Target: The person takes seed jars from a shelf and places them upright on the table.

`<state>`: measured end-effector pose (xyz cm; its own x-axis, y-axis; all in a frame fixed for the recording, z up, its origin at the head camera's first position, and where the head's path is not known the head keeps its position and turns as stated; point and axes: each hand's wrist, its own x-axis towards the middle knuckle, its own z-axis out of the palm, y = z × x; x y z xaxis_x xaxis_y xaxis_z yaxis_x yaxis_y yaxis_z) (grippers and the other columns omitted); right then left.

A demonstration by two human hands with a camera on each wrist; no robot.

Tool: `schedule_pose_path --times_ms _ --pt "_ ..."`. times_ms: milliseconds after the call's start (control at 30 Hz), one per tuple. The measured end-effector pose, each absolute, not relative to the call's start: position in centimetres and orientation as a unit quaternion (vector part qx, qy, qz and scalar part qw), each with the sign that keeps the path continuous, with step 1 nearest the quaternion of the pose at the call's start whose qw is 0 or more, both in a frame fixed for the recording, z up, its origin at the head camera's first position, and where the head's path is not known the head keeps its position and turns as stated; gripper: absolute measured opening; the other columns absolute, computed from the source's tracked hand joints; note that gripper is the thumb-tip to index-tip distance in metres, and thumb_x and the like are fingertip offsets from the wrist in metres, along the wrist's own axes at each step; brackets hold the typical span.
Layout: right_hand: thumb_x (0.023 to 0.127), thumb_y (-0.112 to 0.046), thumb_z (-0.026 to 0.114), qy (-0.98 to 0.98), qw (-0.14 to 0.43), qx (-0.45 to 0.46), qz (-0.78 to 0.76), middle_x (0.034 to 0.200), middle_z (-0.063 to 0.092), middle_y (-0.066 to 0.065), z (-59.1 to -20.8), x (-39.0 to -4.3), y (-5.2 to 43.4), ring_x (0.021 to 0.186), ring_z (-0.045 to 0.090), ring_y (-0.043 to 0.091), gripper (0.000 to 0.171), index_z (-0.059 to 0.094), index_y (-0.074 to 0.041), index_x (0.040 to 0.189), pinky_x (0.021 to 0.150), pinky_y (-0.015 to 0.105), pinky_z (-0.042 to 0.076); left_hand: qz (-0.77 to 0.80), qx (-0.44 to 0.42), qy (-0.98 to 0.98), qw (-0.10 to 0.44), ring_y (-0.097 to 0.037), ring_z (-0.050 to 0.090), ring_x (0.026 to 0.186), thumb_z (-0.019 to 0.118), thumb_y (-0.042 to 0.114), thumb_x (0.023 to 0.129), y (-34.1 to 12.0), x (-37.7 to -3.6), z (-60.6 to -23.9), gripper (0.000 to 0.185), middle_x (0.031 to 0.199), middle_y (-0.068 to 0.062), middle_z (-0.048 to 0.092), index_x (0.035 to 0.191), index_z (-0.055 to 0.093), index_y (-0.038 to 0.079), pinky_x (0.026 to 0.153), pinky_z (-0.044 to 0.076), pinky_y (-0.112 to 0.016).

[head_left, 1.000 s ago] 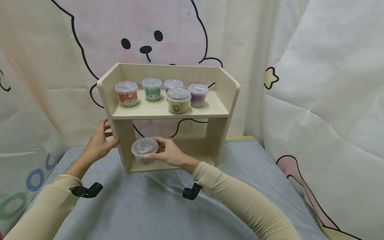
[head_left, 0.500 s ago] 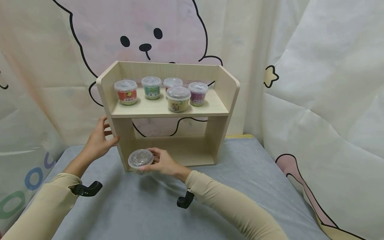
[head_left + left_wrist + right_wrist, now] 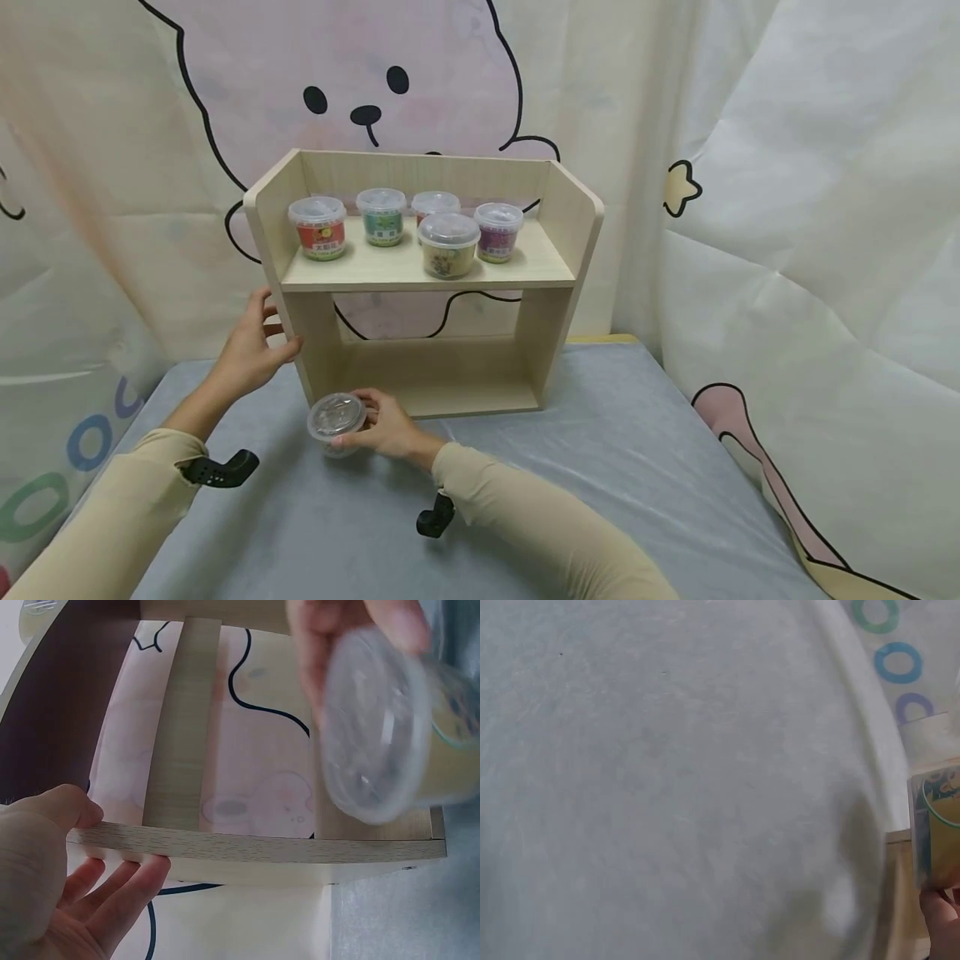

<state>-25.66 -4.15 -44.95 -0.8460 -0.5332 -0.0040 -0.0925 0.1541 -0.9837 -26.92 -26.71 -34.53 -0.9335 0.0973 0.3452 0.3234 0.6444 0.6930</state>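
Note:
My left hand (image 3: 251, 350) grips the left side panel of a pale wooden two-tier shelf (image 3: 427, 287). In the left wrist view the thumb lies on one face of the panel and the fingers (image 3: 124, 900) on the other. My right hand (image 3: 390, 429) holds a small plastic cup (image 3: 336, 417) with a clear lid, thumb and fingers around its side. That cup (image 3: 450, 742) has a yellowish label and is in front of the shelf's lower left corner. Whether it touches the cloth I cannot tell. The right wrist view catches only part of the cup (image 3: 945, 832).
Several lidded cups stand on the upper tier, among them a red one (image 3: 322, 237), a green one (image 3: 383, 225), a yellow one (image 3: 448, 254) and a purple one (image 3: 497, 242). A grey-blue cloth (image 3: 480, 500) covers the table. Printed curtains (image 3: 787, 208) hang around it.
My right hand has brought the cup out of the lower tier, toward me and slightly left, to in front of the shelf. My left hand has stayed on the side panel.

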Motion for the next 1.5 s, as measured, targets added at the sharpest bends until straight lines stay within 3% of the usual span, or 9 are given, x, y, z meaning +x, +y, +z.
schedule_pose_path --times_ms 200,500,700,867,1033,1167,1300,1500 --pt "0.083 -0.005 0.082 0.752 0.172 -0.201 -0.604 0.136 0.059 0.005 -46.6 -25.6 -5.5 0.121 0.062 0.012 0.07 0.047 -0.008 0.144 0.102 0.025 0.053 -0.402 -0.123 -0.896 0.14 -0.063 0.05 0.124 0.065 0.002 0.094 -26.6 -27.1 -34.3 0.087 0.149 -0.039 0.036 0.159 0.008 0.012 0.071 0.064 -0.052" --pt "0.081 0.0 0.081 0.747 0.176 -0.207 -0.606 0.139 0.055 0.005 -47.5 -25.1 -6.3 0.127 0.06 0.016 0.073 0.044 -0.004 0.144 0.105 0.024 0.051 -0.405 -0.128 -0.894 0.143 -0.062 0.051 0.124 0.064 0.003 0.094 -26.7 -27.1 -34.3 0.086 0.149 -0.039 0.036 0.159 0.008 0.012 0.07 0.064 -0.049" --pt "0.081 -0.009 0.085 0.781 0.165 -0.213 -0.564 0.138 0.056 0.004 -48.2 -24.8 -6.1 0.125 0.06 0.014 0.08 0.041 -0.007 0.147 0.101 0.021 0.051 -0.405 -0.127 -0.894 0.143 -0.063 0.051 0.123 0.065 0.002 0.094 -26.7 -26.9 -34.4 0.086 0.149 -0.04 0.036 0.159 0.009 0.012 0.07 0.064 -0.05" --pt "0.084 -0.007 0.081 0.768 0.173 -0.237 -0.569 0.136 0.06 0.008 -47.8 -24.8 -5.6 0.122 0.061 0.012 0.075 0.042 -0.005 0.148 0.1 0.019 0.051 -0.411 -0.127 -0.891 0.148 -0.063 0.051 0.122 0.065 0.002 0.094 -26.5 -26.8 -34.5 0.085 0.148 -0.04 0.037 0.159 0.011 0.012 0.071 0.064 -0.053" --pt "0.088 -0.008 0.076 0.764 0.184 -0.254 -0.564 0.145 0.056 0.014 -47.1 -25.1 -4.4 0.134 0.056 0.023 0.07 0.043 -0.003 0.149 0.111 0.028 0.049 -0.422 -0.124 -0.885 0.153 -0.063 0.052 0.121 0.064 0.001 0.094 -26.4 -26.7 -34.7 0.083 0.147 -0.041 0.038 0.158 0.013 0.011 0.066 0.065 -0.044" --pt "0.093 -0.016 0.073 0.772 0.2 -0.257 -0.546 0.154 0.047 0.017 -46.2 -25.1 -2.7 0.144 0.048 0.029 0.067 0.042 -0.008 0.152 0.119 0.035 0.042 -0.427 -0.119 -0.883 0.155 -0.062 0.052 0.121 0.064 0.001 0.094 -26.4 -26.7 -34.8 0.083 0.147 -0.041 0.038 0.158 0.013 0.011 0.065 0.065 -0.039" --pt "0.097 -0.021 0.069 0.776 0.214 -0.255 -0.535 0.157 0.045 0.017 -45.3 -24.8 -0.9 0.147 0.044 0.03 0.062 0.043 -0.012 0.153 0.121 0.038 0.04 -0.424 -0.111 -0.885 0.154 -0.062 0.052 0.122 0.065 0.002 0.094 -26.4 -26.7 -34.9 0.084 0.147 -0.041 0.037 0.158 0.012 0.012 0.066 0.065 -0.042" --pt "0.099 -0.017 0.065 0.766 0.21 -0.27 -0.544 0.157 0.045 0.018 -44.0 -24.6 1.8 0.146 0.043 0.036 0.059 0.043 -0.009 0.152 0.121 0.045 0.038 -0.418 -0.113 -0.888 0.153 -0.062 0.052 0.122 0.066 0.003 0.094 -26.5 -26.8 -34.9 0.085 0.147 -0.041 0.037 0.158 0.011 0.012 0.065 0.065 -0.041"
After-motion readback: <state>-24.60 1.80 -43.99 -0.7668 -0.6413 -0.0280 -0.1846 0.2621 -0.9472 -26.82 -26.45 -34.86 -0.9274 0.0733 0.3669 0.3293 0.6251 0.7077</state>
